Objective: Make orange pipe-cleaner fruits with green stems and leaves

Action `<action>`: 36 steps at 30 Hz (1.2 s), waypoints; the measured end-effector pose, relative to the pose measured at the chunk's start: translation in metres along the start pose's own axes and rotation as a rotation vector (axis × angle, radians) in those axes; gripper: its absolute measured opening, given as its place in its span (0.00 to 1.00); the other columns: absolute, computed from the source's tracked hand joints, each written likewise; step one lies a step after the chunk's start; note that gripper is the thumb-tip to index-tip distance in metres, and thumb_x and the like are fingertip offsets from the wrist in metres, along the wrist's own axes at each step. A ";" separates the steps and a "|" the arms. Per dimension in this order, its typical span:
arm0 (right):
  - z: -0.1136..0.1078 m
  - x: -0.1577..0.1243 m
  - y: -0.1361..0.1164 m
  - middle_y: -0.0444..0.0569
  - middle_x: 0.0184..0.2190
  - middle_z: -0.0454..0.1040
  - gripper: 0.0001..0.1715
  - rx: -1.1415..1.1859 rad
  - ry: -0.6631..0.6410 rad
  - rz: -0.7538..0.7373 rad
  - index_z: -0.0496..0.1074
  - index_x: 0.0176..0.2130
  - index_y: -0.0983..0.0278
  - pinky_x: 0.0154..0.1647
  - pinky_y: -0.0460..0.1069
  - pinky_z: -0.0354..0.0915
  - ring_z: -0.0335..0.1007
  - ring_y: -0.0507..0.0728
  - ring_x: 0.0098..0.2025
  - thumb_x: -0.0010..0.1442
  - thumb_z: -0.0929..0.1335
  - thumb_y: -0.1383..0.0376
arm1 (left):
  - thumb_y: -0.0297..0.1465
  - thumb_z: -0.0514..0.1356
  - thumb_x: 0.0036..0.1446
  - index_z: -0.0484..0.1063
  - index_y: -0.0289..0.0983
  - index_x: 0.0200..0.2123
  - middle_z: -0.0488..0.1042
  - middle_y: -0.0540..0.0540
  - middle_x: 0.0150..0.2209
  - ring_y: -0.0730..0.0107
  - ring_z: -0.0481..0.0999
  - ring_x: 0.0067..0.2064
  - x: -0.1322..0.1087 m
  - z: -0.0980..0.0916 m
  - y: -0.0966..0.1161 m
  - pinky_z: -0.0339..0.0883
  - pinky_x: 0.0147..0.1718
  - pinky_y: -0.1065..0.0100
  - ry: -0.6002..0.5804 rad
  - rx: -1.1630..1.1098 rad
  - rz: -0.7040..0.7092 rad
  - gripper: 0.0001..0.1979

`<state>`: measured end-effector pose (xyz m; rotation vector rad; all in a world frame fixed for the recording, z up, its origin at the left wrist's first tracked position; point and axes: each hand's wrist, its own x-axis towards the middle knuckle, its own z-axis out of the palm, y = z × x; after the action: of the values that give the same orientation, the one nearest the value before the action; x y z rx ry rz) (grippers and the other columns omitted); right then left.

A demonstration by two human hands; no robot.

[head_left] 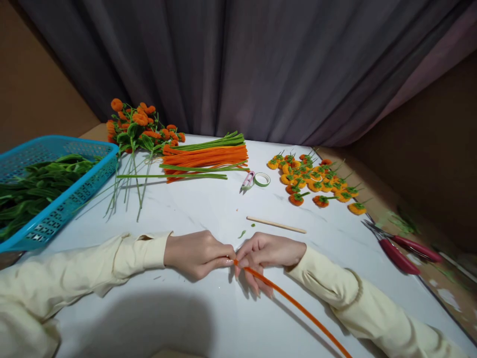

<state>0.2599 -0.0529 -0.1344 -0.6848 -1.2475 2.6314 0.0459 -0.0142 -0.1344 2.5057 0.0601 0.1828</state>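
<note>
An orange pipe cleaner [298, 304] runs from between my two hands down to the bottom right edge of the view. My left hand [203, 254] pinches its upper end between thumb and forefinger. Right beside it, my right hand [261, 253] grips the same end with thumb and forefinger, its other fingers loosely spread below. The fingertips of both hands nearly touch, and a small orange bit shows between them. A thin wooden stick [276, 224] lies just beyond my right hand, near small green scraps [242, 233].
Behind lie orange pipe cleaners [208, 156], green ones [212, 143], small scissors [247, 181] and a tape roll [262, 179]. Orange flowers [139, 118] and a blue basket [74, 201] of leaves are left; small flower heads [316, 181] and red-handled pliers [400, 253] are right.
</note>
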 end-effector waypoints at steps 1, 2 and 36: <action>0.000 0.000 0.000 0.49 0.20 0.74 0.15 0.001 -0.003 -0.002 0.72 0.37 0.74 0.17 0.42 0.62 0.69 0.50 0.17 0.57 0.66 0.62 | 0.29 0.46 0.64 0.67 0.35 0.38 0.72 0.48 0.23 0.72 0.70 0.22 0.000 0.000 0.000 0.59 0.22 0.73 0.004 -0.004 -0.001 0.11; 0.000 0.000 0.000 0.49 0.20 0.74 0.15 0.002 -0.003 -0.007 0.72 0.38 0.74 0.17 0.43 0.63 0.69 0.51 0.17 0.57 0.66 0.63 | 0.29 0.46 0.64 0.67 0.35 0.38 0.73 0.48 0.24 0.72 0.70 0.22 0.000 0.000 0.001 0.59 0.22 0.73 0.010 -0.008 -0.001 0.11; 0.001 0.000 0.001 0.49 0.21 0.74 0.18 -0.027 -0.044 0.011 0.72 0.38 0.74 0.19 0.43 0.65 0.71 0.51 0.18 0.58 0.67 0.60 | 0.28 0.47 0.63 0.67 0.36 0.39 0.74 0.47 0.25 0.72 0.72 0.24 0.000 0.000 0.000 0.60 0.23 0.73 0.005 0.001 0.043 0.10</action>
<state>0.2594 -0.0538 -0.1347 -0.6436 -1.2972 2.6570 0.0463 -0.0143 -0.1348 2.5091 0.0081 0.2069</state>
